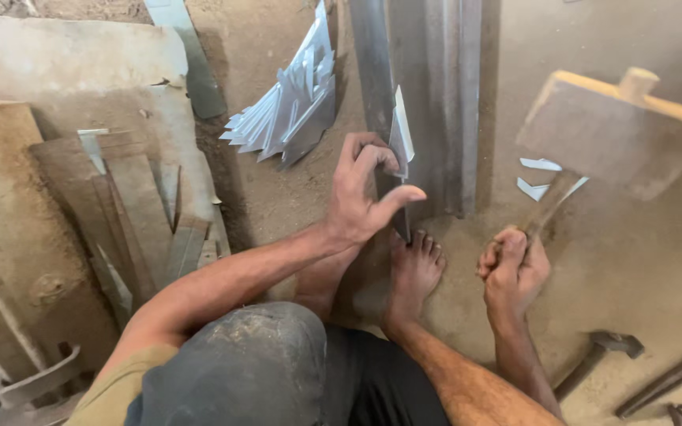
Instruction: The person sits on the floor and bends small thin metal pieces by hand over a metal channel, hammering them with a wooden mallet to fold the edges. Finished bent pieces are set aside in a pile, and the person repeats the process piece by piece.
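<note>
The lower edge of the small metal piece (pixel 401 134) is hidden behind the left hand (pixel 361 193), which pinches it upright against the long steel bar (pixel 428 87) (the bar runs out of view at the top). The right hand (pixel 513 268), well to the right, is fisted around the wooden mallet (pixel 613 130), its head raised; a bare foot (pixel 412 272) rests just below the bar.

Your left hand (pixel 361 197) and right hand (pixel 515 264) are bare, with no gloves, rings or watch showing, and both forearms are uncovered to above the elbow. You wear a short olive-tan sleeve (pixel 116 390) at the left shoulder. Over your raised left knee the trousers (pixel 238 367) are grey-blue, dusty and scuffed pale; lower down the cloth looks black. Your bare foot (pixel 414 272) wears no shoe or sandal.
</note>
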{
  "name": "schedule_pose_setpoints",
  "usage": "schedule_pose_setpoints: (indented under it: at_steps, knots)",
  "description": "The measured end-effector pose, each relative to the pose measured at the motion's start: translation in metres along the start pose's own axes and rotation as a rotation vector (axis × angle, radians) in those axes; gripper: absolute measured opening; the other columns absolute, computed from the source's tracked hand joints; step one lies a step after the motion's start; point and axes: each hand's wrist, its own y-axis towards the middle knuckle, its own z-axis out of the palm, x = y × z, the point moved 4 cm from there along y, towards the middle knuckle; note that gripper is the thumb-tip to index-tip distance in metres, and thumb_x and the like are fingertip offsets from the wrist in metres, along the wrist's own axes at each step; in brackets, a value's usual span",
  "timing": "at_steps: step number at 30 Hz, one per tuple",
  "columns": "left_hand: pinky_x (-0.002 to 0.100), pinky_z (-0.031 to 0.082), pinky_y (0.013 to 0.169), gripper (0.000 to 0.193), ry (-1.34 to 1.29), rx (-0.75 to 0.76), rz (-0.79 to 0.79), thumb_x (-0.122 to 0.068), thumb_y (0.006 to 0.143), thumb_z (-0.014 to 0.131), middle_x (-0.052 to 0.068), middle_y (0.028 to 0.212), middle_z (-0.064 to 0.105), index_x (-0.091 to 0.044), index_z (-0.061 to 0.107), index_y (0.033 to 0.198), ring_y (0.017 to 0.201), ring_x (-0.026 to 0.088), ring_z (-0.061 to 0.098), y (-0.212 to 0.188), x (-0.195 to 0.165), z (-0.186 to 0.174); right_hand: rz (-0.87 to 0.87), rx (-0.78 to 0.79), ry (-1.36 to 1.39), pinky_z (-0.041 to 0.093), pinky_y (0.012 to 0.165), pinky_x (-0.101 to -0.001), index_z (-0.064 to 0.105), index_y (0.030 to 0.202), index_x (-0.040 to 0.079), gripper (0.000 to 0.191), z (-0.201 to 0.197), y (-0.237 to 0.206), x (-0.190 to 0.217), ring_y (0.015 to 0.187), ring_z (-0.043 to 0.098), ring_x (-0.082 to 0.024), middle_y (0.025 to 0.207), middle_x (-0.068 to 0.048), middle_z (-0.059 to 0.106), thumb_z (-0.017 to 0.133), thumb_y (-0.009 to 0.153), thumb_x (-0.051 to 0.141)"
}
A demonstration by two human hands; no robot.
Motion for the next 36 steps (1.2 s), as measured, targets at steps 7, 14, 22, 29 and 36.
schedule_pose_setpoints:
  at_steps: [7, 14, 22, 29, 36]
  knots:
    - [0.044, 0.057, 0.073, 0.029, 0.485, 0.479, 0.184, -0.006, 0.082, 0.08, 0.013, 0.1, 0.069, -0.005, 0.068, 0.107, 0.094, 0.033, 0.07, 0.093, 0.043, 0.068, -0.017, -0.116, -0.156, 0.038, 0.044, -0.0227, 0.058, 0.134, 0.0, 0.029, -0.023, -0.027, 0.029, 0.053, 0.048, -0.007, 0.075, -0.002, 0.054, 0.058, 0.112, 0.018]
    - [0.044, 0.053, 0.057, 0.02, 0.791, 1.188, -0.304, -0.01, 0.076, 0.076, 0.016, 0.085, 0.074, 0.0, 0.078, 0.093, 0.071, 0.026, 0.072, 0.127, 0.093, 0.114, -0.179, -0.096, -0.224, 0.038, 0.041, -0.0222, 0.055, 0.146, 0.003, 0.037, -0.018, -0.049, 0.077, 0.05, 0.049, -0.006, 0.07, -0.001, 0.058, 0.054, 0.111, 0.015]
    - [0.038, 0.052, 0.049, 0.013, 0.685, 1.132, -0.468, -0.013, 0.087, 0.069, 0.012, 0.072, 0.074, -0.002, 0.077, 0.089, 0.061, 0.021, 0.072, 0.132, 0.106, 0.109, -0.269, -0.061, -0.289, 0.041, 0.052, -0.0224, 0.053, 0.15, 0.002, 0.039, 0.013, -0.047, 0.076, 0.062, 0.05, -0.004, 0.08, 0.003, 0.057, 0.056, 0.112, 0.012]
    - [0.036, 0.056, 0.051, 0.022, 0.658, 1.009, -0.383, -0.022, 0.078, 0.081, 0.012, 0.076, 0.074, -0.003, 0.075, 0.089, 0.062, 0.021, 0.074, 0.139, 0.103, 0.102, -0.262, -0.034, -0.364, 0.042, 0.05, -0.0229, 0.056, 0.145, 0.001, 0.037, 0.027, -0.041, 0.08, 0.057, 0.05, -0.005, 0.071, 0.001, 0.055, 0.056, 0.11, 0.012]
    - [0.041, 0.057, 0.063, 0.031, 0.745, 1.031, -0.235, -0.027, 0.076, 0.085, 0.012, 0.083, 0.074, -0.005, 0.075, 0.094, 0.072, 0.026, 0.073, 0.135, 0.112, 0.112, -0.28, -0.01, -0.41, 0.042, 0.051, -0.0227, 0.055, 0.146, 0.0, 0.037, 0.023, -0.044, 0.07, 0.06, 0.053, -0.005, 0.074, 0.0, 0.057, 0.056, 0.112, 0.012]
